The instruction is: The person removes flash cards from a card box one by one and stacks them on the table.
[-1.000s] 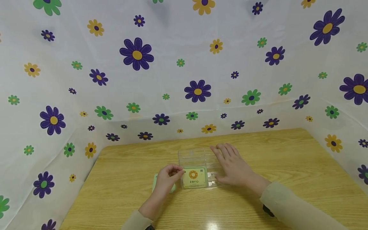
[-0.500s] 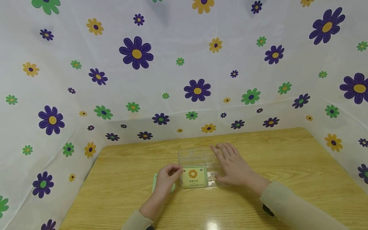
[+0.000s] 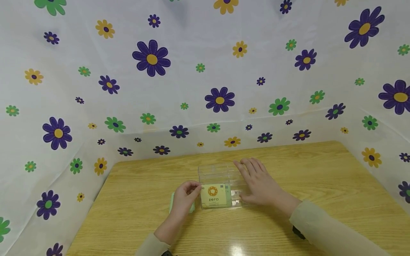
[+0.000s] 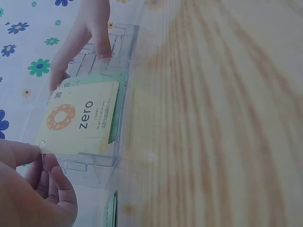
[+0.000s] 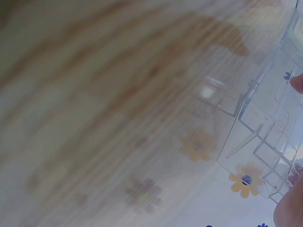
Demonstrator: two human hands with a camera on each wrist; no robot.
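My left hand (image 3: pixel 182 199) pinches the left corner, near the punched hole, of a pale yellow flash card (image 4: pixel 78 118) printed "zero" with an orange ring. Behind that card, green-edged cards (image 3: pixel 228 199) stand in the left part of a clear plastic holder (image 3: pixel 214 170). With fingers spread, my right hand (image 3: pixel 259 186) rests across the holder's right side. In the left wrist view its thumb lies toward the near side and another finger reaches the far side. The right wrist view catches only bits of this hand at its right edge, over the clear plastic.
More green cards (image 3: pixel 172 202) lie on the wooden table (image 3: pixel 141 199), partly hidden behind my left hand. A white cloth (image 3: pixel 179 89) with purple, green and yellow flowers hangs around the back and sides.
The yellow card has slid slightly left along with my left fingers, so more green shows at its right side. My right hand stays in place on the holder.
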